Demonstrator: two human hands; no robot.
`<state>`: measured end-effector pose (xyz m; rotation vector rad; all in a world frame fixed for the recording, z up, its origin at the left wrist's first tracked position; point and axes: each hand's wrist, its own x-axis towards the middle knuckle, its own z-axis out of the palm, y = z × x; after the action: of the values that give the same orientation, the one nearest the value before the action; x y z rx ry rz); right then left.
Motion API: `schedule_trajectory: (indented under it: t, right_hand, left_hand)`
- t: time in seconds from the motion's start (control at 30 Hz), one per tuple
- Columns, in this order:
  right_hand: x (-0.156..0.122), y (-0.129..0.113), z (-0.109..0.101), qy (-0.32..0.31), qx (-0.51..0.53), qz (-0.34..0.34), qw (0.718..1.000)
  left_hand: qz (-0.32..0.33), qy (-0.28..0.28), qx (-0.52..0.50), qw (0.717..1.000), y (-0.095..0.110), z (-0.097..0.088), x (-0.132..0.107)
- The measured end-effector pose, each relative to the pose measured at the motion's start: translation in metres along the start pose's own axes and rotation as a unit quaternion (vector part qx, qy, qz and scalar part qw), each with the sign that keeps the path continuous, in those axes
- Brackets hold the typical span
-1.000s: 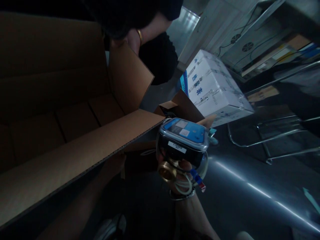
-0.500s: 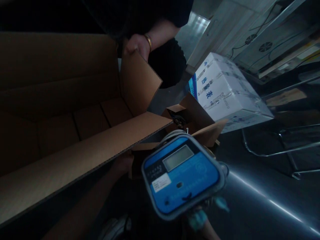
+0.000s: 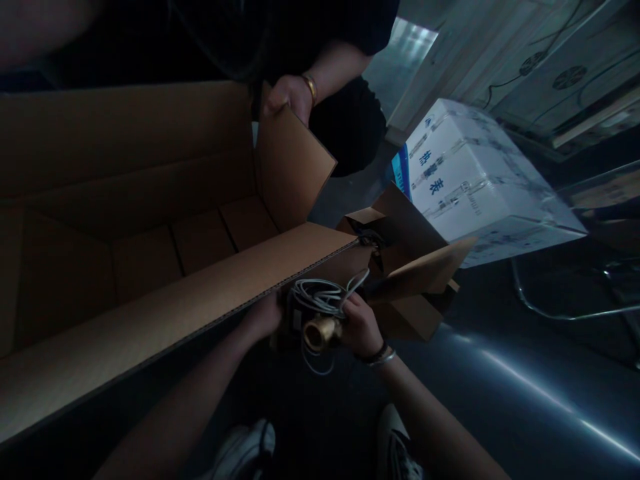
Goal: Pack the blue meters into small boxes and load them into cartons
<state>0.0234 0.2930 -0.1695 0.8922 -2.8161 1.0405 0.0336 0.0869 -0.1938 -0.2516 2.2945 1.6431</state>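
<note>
My right hand (image 3: 361, 325) is closed around a meter with a brass pipe fitting (image 3: 320, 333). A coil of thin grey cable (image 3: 320, 297) lies over the meter, a loop of it hanging below the fitting. The meter's display face is turned out of sight. My left hand (image 3: 270, 312) is beside the meter at the edge of a small cardboard box (image 3: 350, 261), its fingers partly hidden by the large carton's flap and the dark. It appears to grip that box, whose outline is hard to make out.
A large open carton (image 3: 165, 287) fills the left, several brown boxes inside. Across from me a person's hand (image 3: 290, 99) grips its end flap. An open smaller carton (image 3: 417, 313) stands at right, before a white taped box (image 3: 480, 180). Metal chair legs (image 3: 565, 313) are farther right.
The meter has come down from close to the camera to beside my left hand, and its blue display face has turned away. The view has shifted slightly; the other person's hand stays on the flap.
</note>
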Motion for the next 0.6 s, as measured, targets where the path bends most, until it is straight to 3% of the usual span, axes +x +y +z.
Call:
schedule_trajectory:
  t: [0.13,0.3,0.37,0.47,0.53,0.6]
  right_hand:
    - [0.001,0.011,0.013,-0.183,-0.197,0.049,0.962]
    - [0.016,0.028,0.058,-0.321,-0.193,0.162,0.913]
    - [0.017,0.03,0.059,-0.339,-0.18,0.162,0.909]
    - [0.0,0.026,0.018,-0.279,-0.09,0.119,0.949]
    - [-0.018,0.028,-0.03,-0.152,0.001,0.123,0.981]
    - [-0.036,0.041,-0.07,-0.011,0.02,0.219,0.976]
  left_hand:
    - [-0.008,0.001,0.058,0.998,0.0,0.006,0.005]
    - [-0.022,-0.003,0.061,0.998,0.0,0.019,0.001]
    - [-0.032,0.002,0.06,0.998,0.0,0.02,-0.003]
    - [-0.036,0.031,0.032,0.998,-0.002,0.011,-0.007]
    - [-0.021,0.052,-0.005,0.998,-0.006,0.003,-0.007]
    - [0.009,0.049,-0.036,0.998,-0.011,0.002,-0.001]
